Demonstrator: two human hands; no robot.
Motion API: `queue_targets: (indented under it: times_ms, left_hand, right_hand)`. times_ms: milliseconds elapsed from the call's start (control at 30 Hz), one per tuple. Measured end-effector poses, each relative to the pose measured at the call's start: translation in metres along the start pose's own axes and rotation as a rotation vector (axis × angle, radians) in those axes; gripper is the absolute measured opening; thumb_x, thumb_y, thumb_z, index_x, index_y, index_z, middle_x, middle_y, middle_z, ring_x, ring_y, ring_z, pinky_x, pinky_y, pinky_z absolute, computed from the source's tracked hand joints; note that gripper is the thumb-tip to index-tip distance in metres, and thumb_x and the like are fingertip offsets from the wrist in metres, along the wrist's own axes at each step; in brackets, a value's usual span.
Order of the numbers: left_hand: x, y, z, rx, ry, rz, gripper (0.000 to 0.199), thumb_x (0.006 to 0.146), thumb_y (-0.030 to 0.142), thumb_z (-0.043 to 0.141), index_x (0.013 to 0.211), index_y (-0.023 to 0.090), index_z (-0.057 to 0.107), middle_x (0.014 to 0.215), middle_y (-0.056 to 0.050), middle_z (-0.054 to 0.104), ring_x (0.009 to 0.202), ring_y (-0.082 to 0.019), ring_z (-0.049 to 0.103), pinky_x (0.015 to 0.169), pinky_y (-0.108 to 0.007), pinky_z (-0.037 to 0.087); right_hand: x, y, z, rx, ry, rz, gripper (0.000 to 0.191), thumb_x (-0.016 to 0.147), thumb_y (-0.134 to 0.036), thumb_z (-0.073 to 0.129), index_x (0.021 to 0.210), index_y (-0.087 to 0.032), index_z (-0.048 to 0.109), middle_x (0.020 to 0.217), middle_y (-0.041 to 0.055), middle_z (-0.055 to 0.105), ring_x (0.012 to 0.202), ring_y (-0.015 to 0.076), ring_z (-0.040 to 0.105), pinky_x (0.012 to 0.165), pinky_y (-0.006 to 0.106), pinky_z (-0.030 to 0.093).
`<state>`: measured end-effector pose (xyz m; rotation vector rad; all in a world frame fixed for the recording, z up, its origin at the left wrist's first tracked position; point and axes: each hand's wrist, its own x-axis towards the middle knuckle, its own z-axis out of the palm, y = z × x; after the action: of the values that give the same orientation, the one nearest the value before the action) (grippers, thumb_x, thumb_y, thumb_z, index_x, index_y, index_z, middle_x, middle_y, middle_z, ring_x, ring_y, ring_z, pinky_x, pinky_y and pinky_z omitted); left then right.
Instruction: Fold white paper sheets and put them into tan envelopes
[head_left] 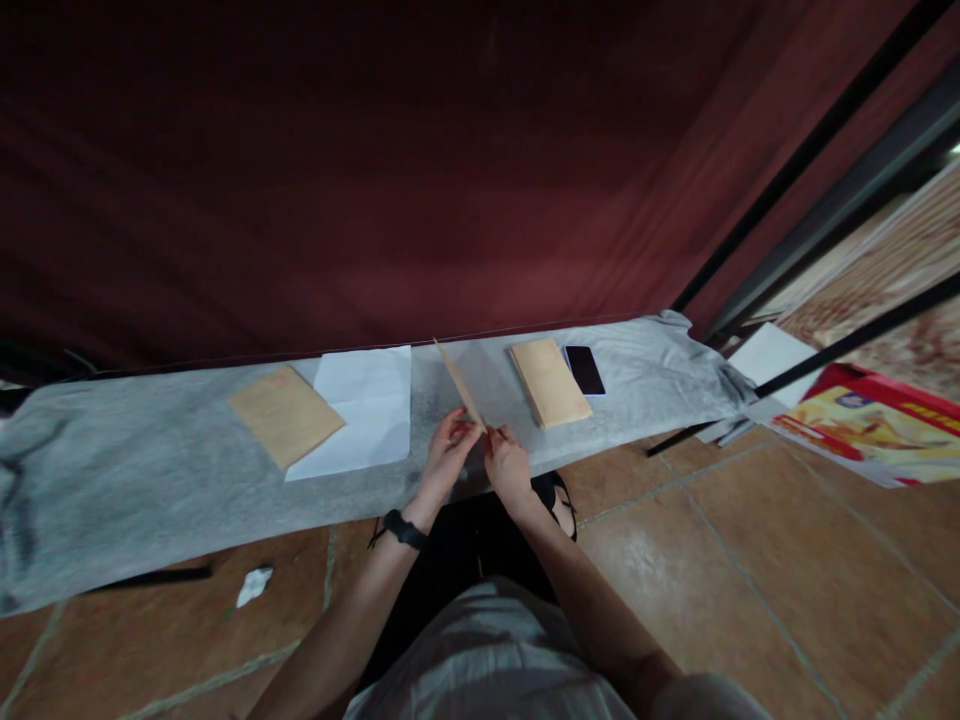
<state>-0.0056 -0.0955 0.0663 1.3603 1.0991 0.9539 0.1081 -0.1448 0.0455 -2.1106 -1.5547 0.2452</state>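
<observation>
Between my hands a brown paper envelope (459, 384) stands nearly edge-on to me, above the grey cloth. My left hand (452, 445), with a dark band on its wrist, pinches the envelope's near end from the left. On the other side my right hand (508, 462) has its fingers closed on the same end. A stack of brown envelopes (551, 382) lies to the right of my hands. Left of them are white sheets of paper (367, 410), and a single brown envelope (285, 415) overlaps their left edge.
A dark-screened phone (585, 370) rests beside the stack. Grey cloth (150, 470) covers the long, narrow table. Behind it hangs a dark red curtain (375, 200). At right are black metal bars (810, 160) and a red-yellow box (877, 420). Crumpled white tissue (253, 586) lies on the tiled floor.
</observation>
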Motion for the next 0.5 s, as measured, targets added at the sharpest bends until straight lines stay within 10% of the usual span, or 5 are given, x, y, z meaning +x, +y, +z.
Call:
queue_targets:
  times_ms: [133, 300, 500]
  left_hand:
    - [-0.004, -0.014, 0.003, 0.008, 0.036, -0.089, 0.044, 0.094, 0.045, 0.054, 0.13, 0.019, 0.056, 0.123, -0.012, 0.068, 0.11, -0.022, 0.067, 0.083, -0.033, 0.058]
    - [-0.004, -0.04, 0.002, -0.052, 0.026, -0.206, 0.049, 0.087, 0.034, 0.066, 0.131, 0.017, 0.052, 0.092, -0.006, 0.073, 0.077, -0.019, 0.072, 0.067, -0.033, 0.059]
    - [0.003, -0.047, -0.002, -0.121, 0.084, -0.196, 0.051, 0.073, 0.028, 0.075, 0.12, 0.019, 0.057, 0.066, 0.006, 0.064, 0.054, -0.012, 0.062, 0.053, -0.022, 0.049]
  right_hand:
    - [0.005, 0.005, 0.008, 0.451, -0.015, 0.167, 0.042, 0.102, -0.033, 0.035, 0.086, -0.019, 0.071, 0.082, 0.0098, 0.074, 0.076, 0.0214, 0.072, 0.072, 0.031, 0.057]
    - [-0.001, 0.002, 0.025, 1.081, -0.159, 0.429, 0.038, 0.094, -0.046, 0.046, 0.086, -0.017, 0.068, 0.071, 0.0063, 0.074, 0.063, 0.0191, 0.071, 0.061, 0.029, 0.058]
    - [-0.005, 0.004, 0.027, 1.33, -0.3, 0.568, 0.035, 0.078, -0.05, 0.068, 0.073, -0.016, 0.068, 0.065, 0.0041, 0.072, 0.048, 0.0108, 0.06, 0.047, 0.021, 0.047]
